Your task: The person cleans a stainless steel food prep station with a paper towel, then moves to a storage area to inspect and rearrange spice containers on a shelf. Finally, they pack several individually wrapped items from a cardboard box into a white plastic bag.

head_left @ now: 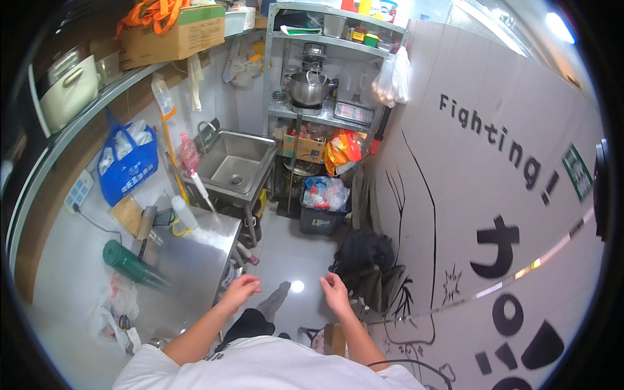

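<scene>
My left hand is raised in front of me with nothing in it, near the edge of the stainless steel table on the left. Level with it, my right hand is likewise bare, its fingers loosely bent. Between the two hands the tiled floor shows, along with my stepping leg. A black backpack or bundle of dark cloth lies beyond my right hand. On the table stand a green cylinder, a clear plastic bottle and a cleaver.
A steel sink with a pink soap bottle adjoins the table. At the back, a metal rack holds a stand mixer. Below it is a dark bin of plastic bags. A printed partition wall bounds the right.
</scene>
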{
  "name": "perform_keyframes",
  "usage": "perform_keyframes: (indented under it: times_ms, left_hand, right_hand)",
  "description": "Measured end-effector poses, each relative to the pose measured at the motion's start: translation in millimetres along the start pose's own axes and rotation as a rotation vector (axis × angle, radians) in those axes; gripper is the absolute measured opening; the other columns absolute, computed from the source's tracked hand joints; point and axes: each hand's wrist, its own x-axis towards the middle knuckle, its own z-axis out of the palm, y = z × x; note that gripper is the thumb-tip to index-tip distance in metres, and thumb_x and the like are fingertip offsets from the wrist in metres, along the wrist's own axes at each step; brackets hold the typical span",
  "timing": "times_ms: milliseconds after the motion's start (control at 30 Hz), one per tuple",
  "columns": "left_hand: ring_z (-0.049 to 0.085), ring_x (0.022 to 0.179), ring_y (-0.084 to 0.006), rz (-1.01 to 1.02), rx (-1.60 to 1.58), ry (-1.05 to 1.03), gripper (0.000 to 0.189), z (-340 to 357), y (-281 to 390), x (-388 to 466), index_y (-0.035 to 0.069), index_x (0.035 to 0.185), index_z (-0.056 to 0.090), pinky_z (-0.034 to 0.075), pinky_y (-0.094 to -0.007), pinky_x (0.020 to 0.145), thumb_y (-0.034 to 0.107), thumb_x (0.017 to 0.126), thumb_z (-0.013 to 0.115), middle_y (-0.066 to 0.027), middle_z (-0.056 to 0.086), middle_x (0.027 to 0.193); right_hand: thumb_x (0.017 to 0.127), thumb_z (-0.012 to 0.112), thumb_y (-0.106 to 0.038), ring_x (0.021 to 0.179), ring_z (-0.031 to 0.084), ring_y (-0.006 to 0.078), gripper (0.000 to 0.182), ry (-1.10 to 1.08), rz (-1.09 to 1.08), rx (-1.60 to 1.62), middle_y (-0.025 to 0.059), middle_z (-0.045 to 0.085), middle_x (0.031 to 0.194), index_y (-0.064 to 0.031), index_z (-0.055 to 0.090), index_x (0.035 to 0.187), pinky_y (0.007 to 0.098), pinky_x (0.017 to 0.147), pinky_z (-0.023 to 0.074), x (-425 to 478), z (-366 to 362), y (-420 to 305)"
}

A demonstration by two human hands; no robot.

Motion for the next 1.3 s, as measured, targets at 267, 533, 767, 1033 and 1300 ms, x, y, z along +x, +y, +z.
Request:
perform_keyframes:
  times_ms: [267,533,767,1033,1300]
  left_hand:
    - [0.069,0.100,-0.0153,0.070,-0.010,0.041,0.032,-47,51,208,0.002,0.121,0.065,0.052,-0.0306,0.086,0.024,0.099,0.069,-0.0073,0.071,0.109]
    - [0.064,0.110,-0.0146,0.613,0.277,-0.156,0.035,12,336,459,0.002,0.127,0.062,0.053,-0.0325,0.097,0.019,0.098,0.071,-0.0066,0.068,0.119]
    - [0.065,0.118,-0.0288,1.225,0.742,-0.055,0.042,118,662,609,0.000,0.130,0.059,0.053,-0.0393,0.100,0.018,0.093,0.069,-0.0175,0.063,0.129]
    - [0.057,0.128,-0.0427,1.339,1.085,0.411,0.051,212,889,774,0.000,0.144,0.048,0.047,-0.0485,0.107,0.009,0.093,0.053,-0.0229,0.057,0.143]
    - [0.060,0.124,-0.0449,1.264,0.982,0.439,0.051,264,972,855,-0.003,0.140,0.051,0.047,-0.0478,0.108,0.006,0.090,0.055,-0.0299,0.064,0.131]
  right_hand:
    - [0.097,0.073,-0.035,0.109,0.067,0.0219,0.056,-0.045,0.020,-0.001,0.0154,0.071,0.120,0.0020,0.059,0.136,0.0347,0.096,0.0530,178,27,-64]
    - [0.094,0.075,-0.031,0.105,0.071,0.0269,0.057,0.056,0.013,-0.068,0.0201,0.071,0.122,0.0030,0.058,0.136,0.0381,0.092,0.0560,332,6,-110]
    - [0.094,0.076,-0.029,0.106,0.071,0.0263,0.054,0.051,-0.077,-0.003,0.0184,0.072,0.119,0.0026,0.059,0.135,0.0380,0.091,0.0567,474,-1,-153]
    - [0.094,0.076,-0.019,0.099,0.072,0.0207,0.048,0.014,-0.248,0.153,0.0178,0.071,0.117,0.0025,0.059,0.134,0.0328,0.086,0.0580,669,-49,-218]
    - [0.094,0.076,-0.015,0.091,0.071,0.0145,0.046,0.001,-0.278,0.237,0.0162,0.072,0.115,0.0043,0.060,0.132,0.0287,0.082,0.0582,785,-90,-233]
